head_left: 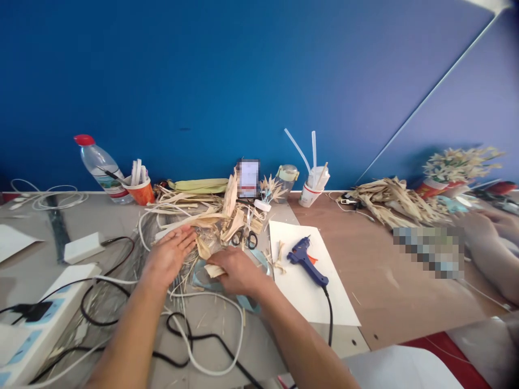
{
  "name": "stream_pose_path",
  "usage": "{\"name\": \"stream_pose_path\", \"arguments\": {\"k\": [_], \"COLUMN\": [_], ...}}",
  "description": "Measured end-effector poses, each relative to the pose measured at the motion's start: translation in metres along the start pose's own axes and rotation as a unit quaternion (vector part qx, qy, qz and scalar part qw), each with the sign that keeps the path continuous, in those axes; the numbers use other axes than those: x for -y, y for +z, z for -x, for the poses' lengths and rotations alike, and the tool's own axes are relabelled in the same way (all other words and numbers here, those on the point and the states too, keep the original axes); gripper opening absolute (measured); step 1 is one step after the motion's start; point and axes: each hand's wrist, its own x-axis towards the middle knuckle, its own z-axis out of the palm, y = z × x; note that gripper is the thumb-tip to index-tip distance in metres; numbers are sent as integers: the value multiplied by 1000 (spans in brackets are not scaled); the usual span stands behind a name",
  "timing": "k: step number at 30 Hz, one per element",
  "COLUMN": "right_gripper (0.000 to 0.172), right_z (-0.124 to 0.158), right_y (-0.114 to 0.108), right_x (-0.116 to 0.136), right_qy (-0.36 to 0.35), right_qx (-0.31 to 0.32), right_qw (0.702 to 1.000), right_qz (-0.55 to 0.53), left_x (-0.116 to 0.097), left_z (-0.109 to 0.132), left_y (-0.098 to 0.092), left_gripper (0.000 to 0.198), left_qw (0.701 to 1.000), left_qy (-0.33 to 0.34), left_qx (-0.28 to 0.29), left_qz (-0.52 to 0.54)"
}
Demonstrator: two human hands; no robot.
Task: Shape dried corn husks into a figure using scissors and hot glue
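Note:
My left hand [168,254] is open, palm turned up, with its fingers spread beside a pile of dried corn husks [203,219]. To its right, my right hand [237,270] is closed on a pale piece of husk [213,270], which sticks out to the left of the fingers. Another folded husk piece [203,247] lies between the two hands. Black-handled scissors [245,239] rest just beyond my right hand. Light blue ribbon [199,275] lies partly under that hand. A blue glue gun [308,261] lies on white paper [332,297] to the right.
A power strip [57,302] and tangled cables [211,337] occupy the left and front. Along the back stand a bottle [101,167], an orange cup [140,192], a phone [248,178] and a cup with straws [310,195]. Another person's arms [486,243] reach in from the right.

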Motion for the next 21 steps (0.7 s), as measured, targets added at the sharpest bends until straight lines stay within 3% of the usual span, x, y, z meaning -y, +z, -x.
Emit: {"name": "stream_pose_path", "arguments": {"k": [2, 6, 11, 16, 18, 21], "right_gripper": [29, 31, 32, 41, 39, 33], "right_z": [0, 1, 2, 1, 2, 3], "right_y": [2, -2, -3, -5, -8, -10], "right_x": [-2, -12, -26, -32, -29, -22], "right_qy": [26, 98, 155, 139, 123, 86], "right_qx": [3, -57, -127, -205, -196, -112], "right_qw": [996, 981, 970, 966, 972, 990], "right_qz": [83, 155, 136, 68, 43, 22], "left_x": [0, -1, 0, 3, 4, 5], "left_z": [-1, -1, 0, 1, 4, 7], "left_y": [1, 3, 3, 4, 6, 10], "left_gripper": [17, 20, 20, 18, 20, 23], "left_qw": [999, 995, 995, 997, 997, 997], "left_qy": [24, 57, 55, 24, 13, 8], "left_qx": [-30, -76, -81, -43, -21, 6], "left_qz": [11, 11, -16, -62, -77, -77]}}
